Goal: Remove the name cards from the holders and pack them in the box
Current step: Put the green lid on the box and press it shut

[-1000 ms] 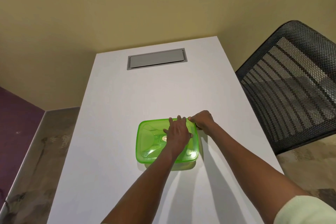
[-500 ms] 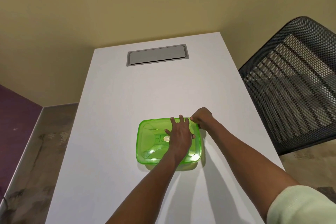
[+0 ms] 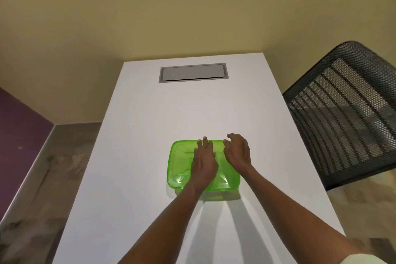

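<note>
box (image 3: 180,169) lidded, sat on desk (image 3: 137,156) | left hand (image 3: 203,162) laid flat on lid, fingers together | right hand (image 3: 237,152) shifted from far corner pinch onto lid, fingers loosely apart, nothing clamped | lid judged sealed; packing likely done

The box (image 3: 182,169) is shiny green plastic that you can see through, and its lid looks smooth. The table (image 3: 132,178) is white, smooth and not shiny. A flat grey plate (image 3: 192,72) set in the table looks like dull metal. The chair (image 3: 347,113) back is black mesh full of tiny holes. The wall (image 3: 150,10) is plain yellow paint.
</note>
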`<state>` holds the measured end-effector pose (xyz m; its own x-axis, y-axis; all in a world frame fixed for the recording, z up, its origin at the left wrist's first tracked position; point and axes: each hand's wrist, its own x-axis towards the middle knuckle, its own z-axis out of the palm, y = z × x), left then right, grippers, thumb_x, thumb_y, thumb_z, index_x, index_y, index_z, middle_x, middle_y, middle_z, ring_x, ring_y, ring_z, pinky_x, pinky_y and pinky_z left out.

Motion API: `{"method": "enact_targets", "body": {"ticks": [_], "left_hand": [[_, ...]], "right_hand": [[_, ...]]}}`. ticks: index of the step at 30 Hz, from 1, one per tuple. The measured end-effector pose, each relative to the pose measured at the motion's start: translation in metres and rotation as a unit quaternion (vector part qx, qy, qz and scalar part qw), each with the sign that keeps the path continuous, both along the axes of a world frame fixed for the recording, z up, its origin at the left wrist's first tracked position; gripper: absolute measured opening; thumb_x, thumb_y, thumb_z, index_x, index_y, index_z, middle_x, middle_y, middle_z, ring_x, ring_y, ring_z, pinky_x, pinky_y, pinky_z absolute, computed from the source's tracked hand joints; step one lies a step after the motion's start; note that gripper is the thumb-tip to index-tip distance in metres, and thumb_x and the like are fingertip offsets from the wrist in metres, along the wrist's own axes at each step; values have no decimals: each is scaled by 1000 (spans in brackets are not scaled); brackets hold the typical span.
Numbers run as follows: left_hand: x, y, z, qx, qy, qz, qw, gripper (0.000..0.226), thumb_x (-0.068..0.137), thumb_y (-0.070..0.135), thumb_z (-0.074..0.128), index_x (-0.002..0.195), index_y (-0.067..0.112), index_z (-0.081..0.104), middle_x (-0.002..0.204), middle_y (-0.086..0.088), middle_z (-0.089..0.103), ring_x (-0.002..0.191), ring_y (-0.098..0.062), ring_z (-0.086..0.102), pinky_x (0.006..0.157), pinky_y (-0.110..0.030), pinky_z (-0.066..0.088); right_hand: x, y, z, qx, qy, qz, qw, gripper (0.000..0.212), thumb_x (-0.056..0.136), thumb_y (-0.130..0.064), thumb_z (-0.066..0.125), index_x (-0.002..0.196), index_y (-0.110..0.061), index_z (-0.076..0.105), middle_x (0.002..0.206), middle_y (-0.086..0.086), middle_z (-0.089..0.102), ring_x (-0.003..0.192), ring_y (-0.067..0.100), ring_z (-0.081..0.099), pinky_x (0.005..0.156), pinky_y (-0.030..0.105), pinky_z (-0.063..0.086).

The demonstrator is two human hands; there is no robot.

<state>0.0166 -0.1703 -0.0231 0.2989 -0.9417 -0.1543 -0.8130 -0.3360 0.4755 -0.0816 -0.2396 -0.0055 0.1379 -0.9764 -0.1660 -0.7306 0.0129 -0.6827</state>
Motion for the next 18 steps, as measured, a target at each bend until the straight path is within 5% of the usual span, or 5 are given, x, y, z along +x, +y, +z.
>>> {"method": "enact_targets", "body": {"ticks": [5,11,18], "left_hand": [[55,18,-4,-26,-113,-57,992,52,103,20,32,151,5,20,161,-15,11,150,-33,5,120,-49,18],[76,38,-16,-3,-159,-102,982,63,101,42,28,154,11,13,163,-11,-3,151,-27,-5,123,-48,7],[75,53,-30,-3,-175,-114,978,67,99,49,24,155,13,11,162,-12,-7,150,-26,-8,123,-49,3]], "right_hand": [[13,39,-19,-118,76,107,984,48,100,-27,42,143,-7,40,150,13,38,142,25,30,118,37,20],[18,51,-44,-148,211,167,952,64,99,-48,28,152,-13,19,161,12,4,149,24,1,120,45,3],[13,54,-55,-173,225,172,943,67,98,-52,29,152,-13,20,161,12,4,149,25,1,121,45,4]]}}
